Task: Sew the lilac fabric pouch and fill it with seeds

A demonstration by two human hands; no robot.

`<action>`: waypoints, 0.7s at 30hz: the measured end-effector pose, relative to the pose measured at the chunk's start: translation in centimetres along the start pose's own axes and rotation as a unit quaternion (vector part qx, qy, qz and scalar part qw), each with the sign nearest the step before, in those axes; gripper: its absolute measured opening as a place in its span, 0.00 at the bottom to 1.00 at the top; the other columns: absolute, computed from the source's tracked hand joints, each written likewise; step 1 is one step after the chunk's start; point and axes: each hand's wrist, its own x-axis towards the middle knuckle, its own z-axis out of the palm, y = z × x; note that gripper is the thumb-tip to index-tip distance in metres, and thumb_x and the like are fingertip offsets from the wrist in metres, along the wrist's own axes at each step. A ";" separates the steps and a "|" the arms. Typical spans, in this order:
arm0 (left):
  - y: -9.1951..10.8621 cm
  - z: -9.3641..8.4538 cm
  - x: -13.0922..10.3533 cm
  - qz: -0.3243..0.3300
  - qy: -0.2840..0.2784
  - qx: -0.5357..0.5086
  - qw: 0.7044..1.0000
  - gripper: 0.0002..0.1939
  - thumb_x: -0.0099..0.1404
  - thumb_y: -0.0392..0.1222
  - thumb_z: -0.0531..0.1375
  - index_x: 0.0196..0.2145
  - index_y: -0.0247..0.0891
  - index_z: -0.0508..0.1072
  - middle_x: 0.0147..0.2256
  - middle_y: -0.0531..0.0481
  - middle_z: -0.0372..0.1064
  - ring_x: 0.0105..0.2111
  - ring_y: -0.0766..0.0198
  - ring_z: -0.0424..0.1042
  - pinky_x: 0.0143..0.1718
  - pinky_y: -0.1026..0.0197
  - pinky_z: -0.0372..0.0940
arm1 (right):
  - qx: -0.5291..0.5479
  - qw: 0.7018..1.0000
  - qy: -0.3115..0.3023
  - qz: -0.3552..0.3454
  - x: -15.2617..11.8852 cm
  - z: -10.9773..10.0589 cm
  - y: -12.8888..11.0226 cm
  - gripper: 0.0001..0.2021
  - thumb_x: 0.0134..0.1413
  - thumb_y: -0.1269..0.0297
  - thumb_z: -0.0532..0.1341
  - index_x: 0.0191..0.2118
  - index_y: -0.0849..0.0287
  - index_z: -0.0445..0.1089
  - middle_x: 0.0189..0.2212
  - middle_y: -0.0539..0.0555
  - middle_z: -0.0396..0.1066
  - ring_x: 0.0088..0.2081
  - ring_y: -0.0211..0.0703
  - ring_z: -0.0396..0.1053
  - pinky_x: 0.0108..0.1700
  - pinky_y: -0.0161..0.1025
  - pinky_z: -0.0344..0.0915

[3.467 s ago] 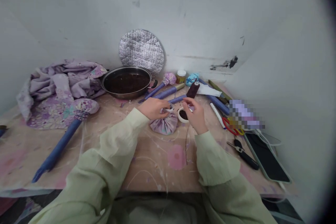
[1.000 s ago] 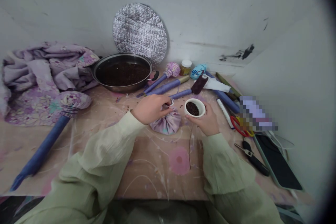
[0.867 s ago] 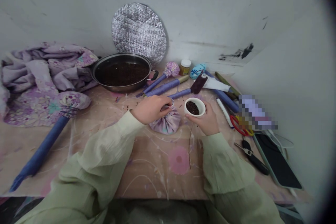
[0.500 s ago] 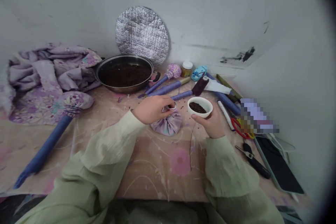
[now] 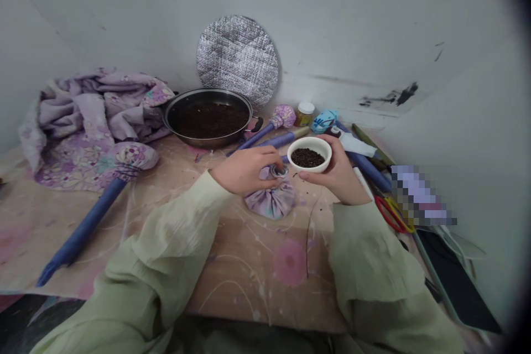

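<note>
My left hand [image 5: 251,170] grips the gathered neck of a small lilac floral cloth pouch [image 5: 270,202] that rests on the table. The pouch's mouth is held open by a ring-like rim between my thumb and fingers. In my right hand [image 5: 342,174] is a small white bowl [image 5: 310,168] with dark brown grains [image 5: 307,157] in it. The bowl is tilted slightly and sits just to the right of the pouch's mouth, above the table. My right thumb lies along its near side, fingers behind it.
A wide pan [image 5: 207,138] of dark grains stands behind, with a silver foil disc [image 5: 238,61] against the wall. Cloth-headed sticks [image 5: 89,221] and crumpled floral fabric [image 5: 83,121] lie left. At right are scissors [image 5: 390,214], a phone [image 5: 456,282] and a jar [image 5: 304,115].
My right hand has brought the bowl left and up, closer to the pouch's mouth. My left hand stays on the pouch neck. The whole view has shifted slightly.
</note>
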 end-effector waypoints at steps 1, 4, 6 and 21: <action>-0.1 -0.1 0.0 -0.007 0.006 0.002 1.000 0.13 0.60 0.47 0.59 0.40 0.37 0.70 0.44 0.47 0.67 0.43 0.61 0.69 0.44 0.62 0.62 | 0.003 1.000 -0.005 0.000 0.0 0.1 0.1 0.37 0.31 0.56 0.72 0.50 0.52 0.57 0.48 0.54 0.64 0.50 0.50 0.64 0.53 0.47 0.64; -0.4 0.1 -0.1 -0.020 0.013 -0.002 1.000 0.17 0.59 0.48 0.60 0.42 0.37 0.68 0.45 0.45 0.67 0.43 0.60 0.69 0.45 0.60 0.62 | 0.016 1.000 -0.019 0.001 -0.1 0.2 0.3 0.37 0.33 0.56 0.72 0.52 0.52 0.57 0.50 0.54 0.63 0.52 0.50 0.63 0.54 0.47 0.63; -0.8 0.4 -0.1 -0.036 0.009 -0.017 0.999 0.22 0.57 0.49 0.62 0.46 0.36 0.65 0.46 0.44 0.66 0.44 0.59 0.69 0.44 0.59 0.63 | 0.025 0.999 -0.030 0.000 -0.1 0.2 0.2 0.36 0.34 0.57 0.72 0.52 0.52 0.58 0.51 0.54 0.63 0.54 0.51 0.62 0.55 0.47 0.62; -1.6 0.8 0.3 0.065 -0.009 -0.050 0.997 0.04 0.60 0.37 0.59 0.32 0.34 0.70 0.47 0.40 0.65 0.43 0.62 0.68 0.45 0.60 0.63 | 0.029 0.999 -0.038 -0.013 -0.1 -0.3 0.5 0.37 0.34 0.58 0.72 0.53 0.52 0.60 0.51 0.53 0.64 0.54 0.51 0.62 0.57 0.49 0.60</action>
